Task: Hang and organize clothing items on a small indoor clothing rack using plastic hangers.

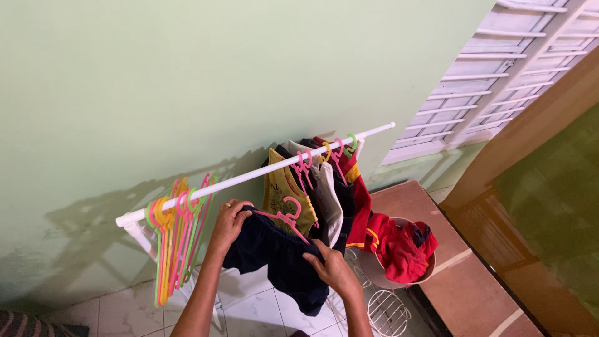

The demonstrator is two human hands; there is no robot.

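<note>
**Dark shorts going onto a hanger, more clothes still in the bowl**

A person stands at a white rail [249, 176] by a pale green wall. Both hands are busy with a pair of dark blue shorts [281, 259].

The left hand [229, 219] is curled shut on the top edge of the shorts, near the rail. The right hand [334, 268] grips the other side of the shorts, lower down, with the fingers folded over the cloth. A pink hanger [288, 215] sits at the top of the shorts, between the two hands. Its hook is not on the rail yet. I cannot tell if the hanger is fully inside the shorts.

Some of the job looks done. Several clothes [318, 187] already hang on the rail to the right, a yellow one, a grey one, a dark one and a red one, all close together.

Some looks left to do. A round bowl [374, 265] on the floor holds a red bundle of clothes [402, 246]. A big bunch of empty hangers [178, 237], pink, green and orange, waits at the left end of the rail. A white wire basket [387, 312] stands near the bowl.

So the work seems about halfway, with these shorts not yet hung.
</note>
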